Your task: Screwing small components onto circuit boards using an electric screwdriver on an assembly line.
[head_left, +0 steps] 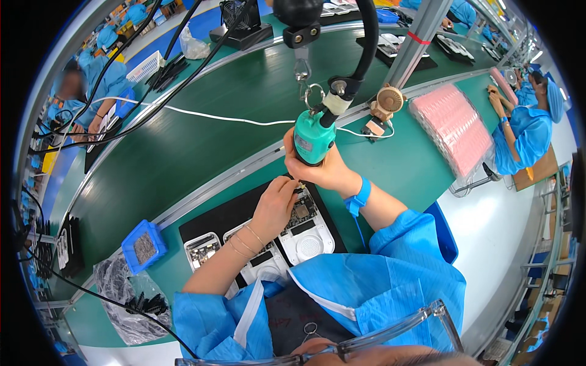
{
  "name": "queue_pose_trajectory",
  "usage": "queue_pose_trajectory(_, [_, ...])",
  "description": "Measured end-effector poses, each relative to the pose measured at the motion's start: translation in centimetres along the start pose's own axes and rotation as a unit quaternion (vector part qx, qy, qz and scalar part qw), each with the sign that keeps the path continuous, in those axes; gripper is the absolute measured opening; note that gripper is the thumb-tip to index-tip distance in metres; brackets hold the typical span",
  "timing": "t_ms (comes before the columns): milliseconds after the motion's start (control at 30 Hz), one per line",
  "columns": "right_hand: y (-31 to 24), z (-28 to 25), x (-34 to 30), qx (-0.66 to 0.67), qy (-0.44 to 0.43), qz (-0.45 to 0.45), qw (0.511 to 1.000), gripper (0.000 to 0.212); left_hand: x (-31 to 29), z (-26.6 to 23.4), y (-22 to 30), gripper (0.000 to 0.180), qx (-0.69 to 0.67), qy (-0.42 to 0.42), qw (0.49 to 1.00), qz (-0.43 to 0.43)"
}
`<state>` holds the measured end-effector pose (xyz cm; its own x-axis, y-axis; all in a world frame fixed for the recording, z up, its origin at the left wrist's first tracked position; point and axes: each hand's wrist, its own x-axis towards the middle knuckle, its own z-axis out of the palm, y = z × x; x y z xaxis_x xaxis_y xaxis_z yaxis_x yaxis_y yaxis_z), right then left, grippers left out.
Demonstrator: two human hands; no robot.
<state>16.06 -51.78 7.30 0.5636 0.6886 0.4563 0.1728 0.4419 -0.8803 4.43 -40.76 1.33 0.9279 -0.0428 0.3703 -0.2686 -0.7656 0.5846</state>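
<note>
Head: R hand [322, 171] grips teal screwdriver [314, 140]

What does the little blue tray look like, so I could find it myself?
Start at the long green conveyor belt and come down to its near rail. Left of the black mat with the white device housings sits the small blue tray. Unlike the clear plastic bag below it, it is a bright blue square holding tiny dark screws.

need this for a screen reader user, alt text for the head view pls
A person's right hand grips a green electric screwdriver hung from a cable, while the left hand steadies its tip over white device housings on a black tray. A blue screw box sits to the left.
</note>
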Motion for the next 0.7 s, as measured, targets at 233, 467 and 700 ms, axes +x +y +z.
queue_pose_trajectory(233, [0.3,-0.2,0.5,0.053,-0.028,0.068,0.996,0.024,0.1,0.1,-0.2,0.031,0.021,-0.011,1.0,-0.005])
queue_pose_trajectory(467, [-0.5,1.0,0.3,-0.112,0.016,-0.015,0.993,0.02,-0.7,1.4,-1.6,0.023,0.029,0.006,1.0,0.005])
queue_pose_trajectory(700, [-4.9,3.1,0.8,0.098,-0.047,-0.057,0.992,0.03,-5.2,-8.9,0.6,0.032,0.132,0.052,0.99,-0.027])
